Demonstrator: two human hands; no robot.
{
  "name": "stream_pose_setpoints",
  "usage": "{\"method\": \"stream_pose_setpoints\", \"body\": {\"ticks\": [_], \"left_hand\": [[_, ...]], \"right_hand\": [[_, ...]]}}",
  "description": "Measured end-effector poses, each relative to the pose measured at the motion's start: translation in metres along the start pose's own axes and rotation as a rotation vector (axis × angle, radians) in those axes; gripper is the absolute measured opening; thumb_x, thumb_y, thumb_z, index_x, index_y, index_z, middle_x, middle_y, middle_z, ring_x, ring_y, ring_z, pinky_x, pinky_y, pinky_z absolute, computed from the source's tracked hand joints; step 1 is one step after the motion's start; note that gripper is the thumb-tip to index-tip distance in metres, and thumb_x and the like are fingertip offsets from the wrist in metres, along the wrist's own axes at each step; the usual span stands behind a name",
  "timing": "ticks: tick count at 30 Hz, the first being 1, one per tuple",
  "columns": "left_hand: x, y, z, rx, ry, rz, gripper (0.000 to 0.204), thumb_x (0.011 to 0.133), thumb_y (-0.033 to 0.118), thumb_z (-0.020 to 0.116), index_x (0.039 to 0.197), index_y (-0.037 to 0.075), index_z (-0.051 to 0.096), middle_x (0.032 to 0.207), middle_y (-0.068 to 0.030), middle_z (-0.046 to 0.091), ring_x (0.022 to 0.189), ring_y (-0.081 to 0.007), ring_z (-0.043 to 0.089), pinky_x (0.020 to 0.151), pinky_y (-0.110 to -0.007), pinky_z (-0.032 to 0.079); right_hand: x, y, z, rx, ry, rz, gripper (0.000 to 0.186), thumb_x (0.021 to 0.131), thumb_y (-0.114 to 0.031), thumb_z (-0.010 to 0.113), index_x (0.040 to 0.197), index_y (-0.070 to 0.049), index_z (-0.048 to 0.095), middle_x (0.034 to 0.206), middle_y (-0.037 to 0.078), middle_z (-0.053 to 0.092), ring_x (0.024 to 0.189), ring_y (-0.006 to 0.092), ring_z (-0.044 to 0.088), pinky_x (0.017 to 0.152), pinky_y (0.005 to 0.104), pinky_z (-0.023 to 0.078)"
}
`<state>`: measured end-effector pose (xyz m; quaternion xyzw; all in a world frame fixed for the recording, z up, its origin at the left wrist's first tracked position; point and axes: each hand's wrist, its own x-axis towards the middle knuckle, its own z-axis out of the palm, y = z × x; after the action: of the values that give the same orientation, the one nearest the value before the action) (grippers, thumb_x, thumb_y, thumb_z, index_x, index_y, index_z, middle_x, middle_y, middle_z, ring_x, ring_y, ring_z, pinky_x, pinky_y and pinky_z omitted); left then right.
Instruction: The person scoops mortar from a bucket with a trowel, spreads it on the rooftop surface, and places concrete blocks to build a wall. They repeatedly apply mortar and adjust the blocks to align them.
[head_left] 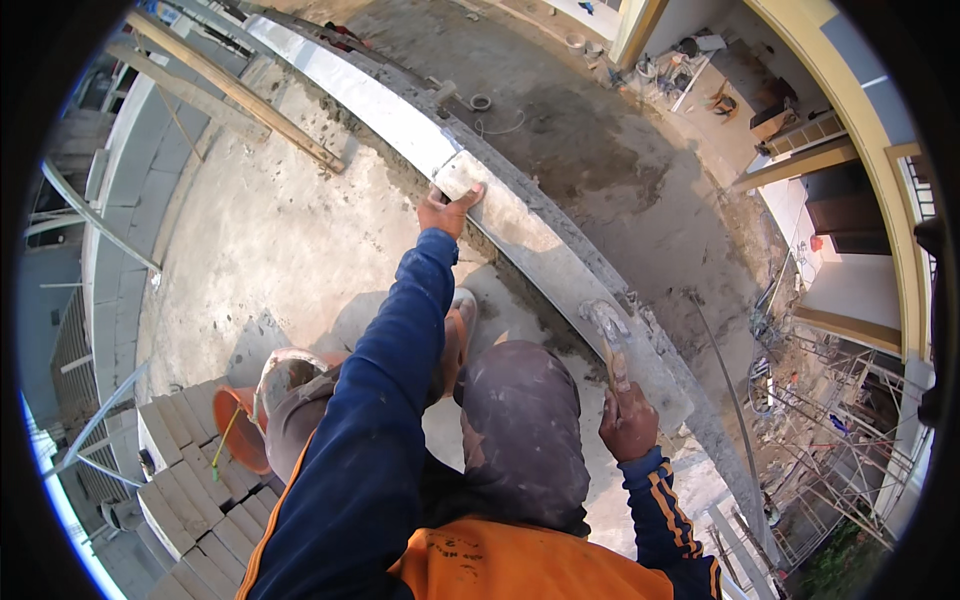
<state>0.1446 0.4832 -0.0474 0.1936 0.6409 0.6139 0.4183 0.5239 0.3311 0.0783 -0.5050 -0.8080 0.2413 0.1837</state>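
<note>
My left hand (446, 210) grips a small whitish, dirty block (458, 170) on top of a long, narrow ledge (550, 264), its thumb over the block's near end. The ledge runs diagonally from upper left to lower right, white at its far part and grey nearer me. My right hand (628, 424), lower right, is closed round the handle of a mortar-coated tool (608, 325), probably a trowel, whose head lies over the ledge. My knees are bent below the ledge, partly covered by my arms.
At lower left are stacked grey blocks (180, 470) and an orange bucket (232, 430). Timber poles (240, 90) lean over the concrete floor at upper left. Beyond the ledge is a drop to muddy ground (640, 200), a yellow-trimmed building (850, 290) and metal scaffolding (820, 450).
</note>
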Motion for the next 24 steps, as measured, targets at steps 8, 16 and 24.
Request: {"method": "stream_pose_setpoints", "body": {"ticks": [8, 16, 24], "left_hand": [[0.008, -0.015, -0.007, -0.048, 0.023, -0.016, 0.058, 0.074, 0.012, 0.087, 0.123, -0.005, 0.062, 0.116, -0.0098, 0.068, 0.101, -0.0173, 0.063, 0.093, -0.028, 0.047], [0.032, -0.027, -0.026, 0.068, -0.007, -0.126, 0.056, 0.077, 0.018, 0.085, 0.127, 0.007, 0.063, 0.117, -0.0017, 0.067, 0.106, -0.0161, 0.061, 0.088, -0.033, 0.045], [0.039, -0.026, -0.033, 0.087, -0.076, -0.163, 0.054, 0.081, 0.022, 0.082, 0.128, 0.004, 0.062, 0.123, -0.0040, 0.065, 0.115, -0.0169, 0.057, 0.100, -0.034, 0.041]], "right_hand": [[-0.028, 0.013, -0.001, 0.129, 0.007, 0.070, 0.054, 0.086, -0.005, 0.062, 0.139, -0.008, 0.050, 0.079, 0.017, 0.060, 0.062, 0.0401, 0.060, 0.054, 0.0445, 0.049], [-0.201, 0.012, -0.038, 0.936, -0.345, 1.202, 0.064, 0.095, -0.008, 0.054, 0.154, -0.015, 0.030, 0.069, 0.004, 0.054, 0.048, 0.0174, 0.050, 0.048, 0.0291, 0.046], [-0.216, 0.074, -0.013, 1.630, 0.716, 1.384, 0.053, 0.100, -0.021, 0.048, 0.148, -0.031, 0.029, 0.075, -0.001, 0.049, 0.051, 0.0101, 0.047, 0.046, 0.0264, 0.043]]}}
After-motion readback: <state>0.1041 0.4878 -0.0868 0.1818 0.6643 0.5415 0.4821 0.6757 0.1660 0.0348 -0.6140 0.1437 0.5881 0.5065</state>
